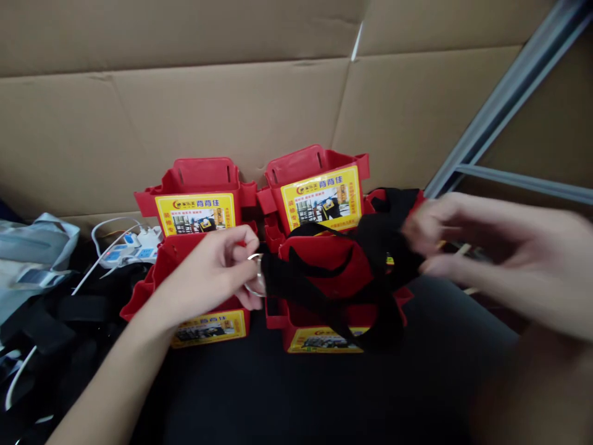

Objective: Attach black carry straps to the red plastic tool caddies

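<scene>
My left hand [227,266] is closed, pinching a silvery metal ring [256,275] at the end of a black webbing strap [301,287]. The strap runs right and hangs in a loop across the front right red plastic tool box [290,334]. My right hand [445,238] is blurred, with thumb and fingers closing on the bunched black strap at the right; its exact hold is smeared. Behind my hands stand two more red boxes, the back left one [204,173] and the back right one [296,165], with yellow labels. My left forearm partly covers the front left red box [178,250].
A tall cardboard wall [208,117] rises behind the boxes. Power strips with white cables [134,247] lie at the left, beside a grey bag [34,253] and black straps [74,327]. A metal frame bar [500,93] slants at the right. The boxes stand on a black surface [287,395].
</scene>
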The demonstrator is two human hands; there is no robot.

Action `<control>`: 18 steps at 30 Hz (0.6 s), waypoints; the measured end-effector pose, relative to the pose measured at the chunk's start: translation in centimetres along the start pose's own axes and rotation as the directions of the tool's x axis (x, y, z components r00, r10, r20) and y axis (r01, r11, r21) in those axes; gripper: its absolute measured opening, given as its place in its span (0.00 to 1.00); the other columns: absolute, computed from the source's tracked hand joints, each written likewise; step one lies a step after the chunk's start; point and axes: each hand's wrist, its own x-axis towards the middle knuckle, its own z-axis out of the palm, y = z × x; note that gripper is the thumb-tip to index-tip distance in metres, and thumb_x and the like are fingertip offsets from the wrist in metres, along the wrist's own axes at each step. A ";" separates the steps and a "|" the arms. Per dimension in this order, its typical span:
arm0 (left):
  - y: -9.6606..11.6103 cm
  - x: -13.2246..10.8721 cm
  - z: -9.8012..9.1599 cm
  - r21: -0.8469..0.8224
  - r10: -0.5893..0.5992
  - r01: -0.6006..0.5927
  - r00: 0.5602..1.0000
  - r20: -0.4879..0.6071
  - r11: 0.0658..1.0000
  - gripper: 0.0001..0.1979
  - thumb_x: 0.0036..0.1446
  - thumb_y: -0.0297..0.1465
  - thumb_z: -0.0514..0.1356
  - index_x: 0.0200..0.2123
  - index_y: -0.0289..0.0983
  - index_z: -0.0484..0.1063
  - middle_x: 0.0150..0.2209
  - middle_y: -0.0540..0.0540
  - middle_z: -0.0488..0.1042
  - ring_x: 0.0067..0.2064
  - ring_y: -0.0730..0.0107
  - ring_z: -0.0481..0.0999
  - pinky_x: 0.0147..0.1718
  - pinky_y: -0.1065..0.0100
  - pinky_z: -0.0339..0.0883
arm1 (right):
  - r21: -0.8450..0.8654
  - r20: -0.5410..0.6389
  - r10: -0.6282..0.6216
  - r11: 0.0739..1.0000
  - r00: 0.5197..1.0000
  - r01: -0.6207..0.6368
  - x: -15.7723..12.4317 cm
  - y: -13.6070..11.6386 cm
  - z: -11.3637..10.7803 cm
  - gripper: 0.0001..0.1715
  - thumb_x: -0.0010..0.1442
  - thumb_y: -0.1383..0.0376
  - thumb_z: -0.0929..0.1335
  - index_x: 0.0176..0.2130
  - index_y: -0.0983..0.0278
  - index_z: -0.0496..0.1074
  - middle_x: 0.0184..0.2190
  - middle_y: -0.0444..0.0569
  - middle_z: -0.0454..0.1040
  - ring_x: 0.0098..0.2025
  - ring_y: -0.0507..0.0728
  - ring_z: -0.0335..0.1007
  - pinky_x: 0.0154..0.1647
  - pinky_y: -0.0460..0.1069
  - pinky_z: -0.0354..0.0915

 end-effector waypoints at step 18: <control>-4.2 0.6 4.8 0.694 0.136 -0.665 0.742 0.656 0.276 0.09 0.58 0.23 0.50 0.38 0.36 0.68 0.36 0.47 0.73 0.39 0.64 0.73 0.43 0.60 0.63 | -0.288 0.077 0.387 0.891 0.919 -0.351 -7.7 13.8 -0.2 0.05 0.47 0.63 0.66 0.23 0.61 0.72 0.24 0.51 0.75 0.22 0.59 0.71 0.20 0.52 0.66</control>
